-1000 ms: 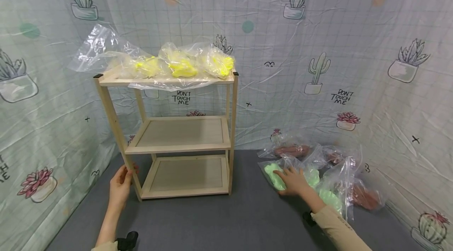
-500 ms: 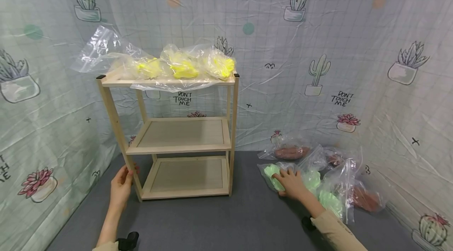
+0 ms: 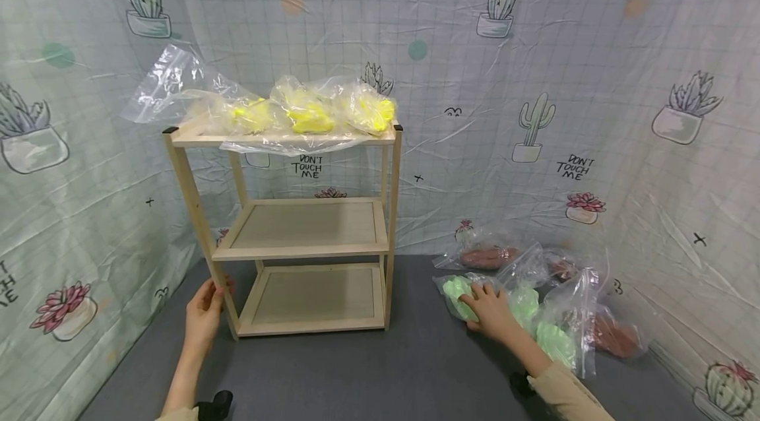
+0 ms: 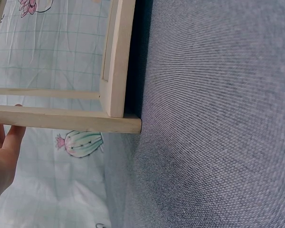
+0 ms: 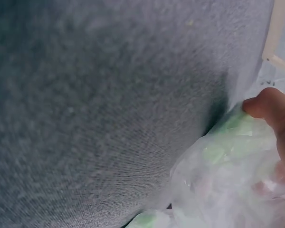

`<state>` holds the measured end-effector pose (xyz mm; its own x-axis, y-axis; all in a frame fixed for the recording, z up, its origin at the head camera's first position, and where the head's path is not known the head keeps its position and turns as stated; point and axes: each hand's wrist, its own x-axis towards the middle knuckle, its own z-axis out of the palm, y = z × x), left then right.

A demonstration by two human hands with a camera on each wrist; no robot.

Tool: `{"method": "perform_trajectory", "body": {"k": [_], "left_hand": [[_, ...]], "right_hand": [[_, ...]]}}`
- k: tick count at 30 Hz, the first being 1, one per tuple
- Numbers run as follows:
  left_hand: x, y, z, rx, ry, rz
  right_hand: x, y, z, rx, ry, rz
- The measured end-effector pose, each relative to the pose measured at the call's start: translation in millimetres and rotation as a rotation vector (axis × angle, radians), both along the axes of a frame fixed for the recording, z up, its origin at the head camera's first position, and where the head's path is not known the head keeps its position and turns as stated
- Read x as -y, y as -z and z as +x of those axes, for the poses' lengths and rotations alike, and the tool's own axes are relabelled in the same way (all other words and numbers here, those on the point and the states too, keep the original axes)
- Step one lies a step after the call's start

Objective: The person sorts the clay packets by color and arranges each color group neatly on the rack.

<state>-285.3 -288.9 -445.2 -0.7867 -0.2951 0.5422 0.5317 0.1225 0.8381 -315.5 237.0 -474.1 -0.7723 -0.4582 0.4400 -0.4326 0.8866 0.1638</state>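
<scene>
In the head view my left hand [image 3: 204,315] grips the front left leg [image 3: 216,276] of a three-tier wooden shelf [image 3: 303,253] low down. Fingers and thumb lie on either side of that leg in the left wrist view. My right hand [image 3: 494,312] holds a clear zip bag with a light green lump [image 3: 456,290], at the right of the table. The thumb [image 5: 263,105] presses on the bag's edge in the right wrist view; most of the fingers are hidden there. Two more light green lumps in clear plastic [image 3: 525,302] [image 3: 557,343] lie beside the hand.
Bags with reddish-brown contents [image 3: 489,257] lie behind and right of the green ones. Clear bags with yellow contents [image 3: 310,119] lie on the top tier, plastic hanging over its front. A cactus-print sheet [image 3: 451,163] encloses the grey table [image 3: 332,375] at the back and sides.
The head view has shifted slightly. The right hand's fingers have drawn a little closer together on the green bag, and the plastic behind them lies lower. The left hand stays on the leg.
</scene>
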Motion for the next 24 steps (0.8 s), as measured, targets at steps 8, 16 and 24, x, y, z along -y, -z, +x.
{"method": "perform_trajectory", "body": {"k": [8, 16, 24], "left_hand": [[0, -1.7, -0.6, 0.071, -0.045, 0.011], [1, 1.2, -4.2, 0.083, -0.045, 0.010], [0, 1.3, -4.4, 0.079, -0.082, -0.031]], "right_hand": [[5, -10.8, 9.9, -0.123, -0.034, -0.067], [10, -23.9, 18.4, -0.261, -0.108, -0.127], [19, -56.8, 34.8, -0.362, -0.197, -0.171]]}}
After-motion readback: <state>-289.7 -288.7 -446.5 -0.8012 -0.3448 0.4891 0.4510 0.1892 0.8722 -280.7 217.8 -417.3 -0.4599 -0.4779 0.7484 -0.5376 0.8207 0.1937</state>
